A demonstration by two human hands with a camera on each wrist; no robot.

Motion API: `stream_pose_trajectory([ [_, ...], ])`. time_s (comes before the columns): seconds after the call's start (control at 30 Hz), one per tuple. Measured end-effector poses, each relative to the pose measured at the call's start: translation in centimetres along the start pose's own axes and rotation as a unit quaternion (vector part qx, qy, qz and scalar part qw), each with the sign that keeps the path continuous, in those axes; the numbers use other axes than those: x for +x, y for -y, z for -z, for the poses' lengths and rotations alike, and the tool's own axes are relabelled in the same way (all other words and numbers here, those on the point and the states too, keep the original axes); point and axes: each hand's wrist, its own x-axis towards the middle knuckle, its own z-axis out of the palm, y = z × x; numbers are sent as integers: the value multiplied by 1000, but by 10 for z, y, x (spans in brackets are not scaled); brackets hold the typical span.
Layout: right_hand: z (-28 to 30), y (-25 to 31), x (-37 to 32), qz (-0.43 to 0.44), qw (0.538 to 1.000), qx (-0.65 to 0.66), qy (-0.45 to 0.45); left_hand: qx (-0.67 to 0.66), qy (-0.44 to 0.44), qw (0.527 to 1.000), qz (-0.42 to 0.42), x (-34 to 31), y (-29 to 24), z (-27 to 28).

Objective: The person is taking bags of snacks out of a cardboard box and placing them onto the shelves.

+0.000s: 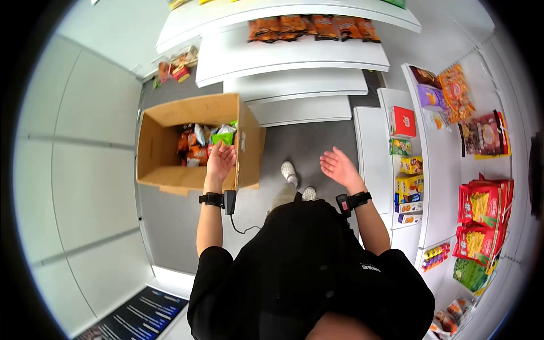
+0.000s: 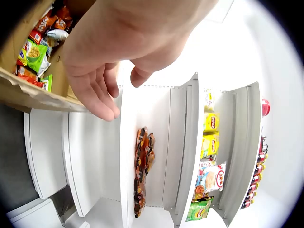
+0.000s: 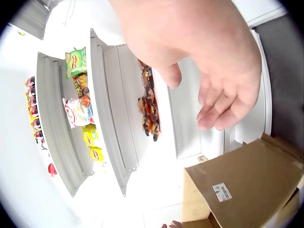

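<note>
Both hands hold nothing. In the head view the left hand (image 1: 221, 161) is palm up with relaxed fingers, overlapping the right part of an open cardboard box (image 1: 164, 117). Inside that box lie several snack bags, among them a green bag (image 1: 222, 138) and orange bags (image 1: 196, 153). The right hand (image 1: 340, 166) hangs over the grey floor, its fingers loosely extended, left of the right-hand shelves. In the left wrist view the fingers (image 2: 97, 92) droop beside the box's edge. The right wrist view has the thumb apart from softly bent fingers (image 3: 221, 107).
A white tiered shelf (image 1: 294, 54) ahead carries a row of orange-brown snack bags (image 1: 314, 27). To the right, another shelf unit (image 1: 447, 187) holds boxes and red bags (image 1: 481, 218). Some packages (image 1: 180, 71) lie behind the box. A cable (image 1: 243, 229) hangs from the left wrist.
</note>
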Motion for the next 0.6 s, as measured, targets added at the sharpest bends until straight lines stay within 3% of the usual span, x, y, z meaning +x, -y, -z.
stream_pose_trajectory([
  [0.27, -71, -51, 31, -64, 993, -96, 36, -41, -46, 997, -47, -65, -24, 84],
  [0.37, -103, -69, 47, -81, 983, -166, -9, -62, -47, 996, -48, -74, -35, 116],
  [0.6, -186, -127, 96, -111, 973, -203, -18, -85, -51, 995, -35, -76, -70, 198],
])
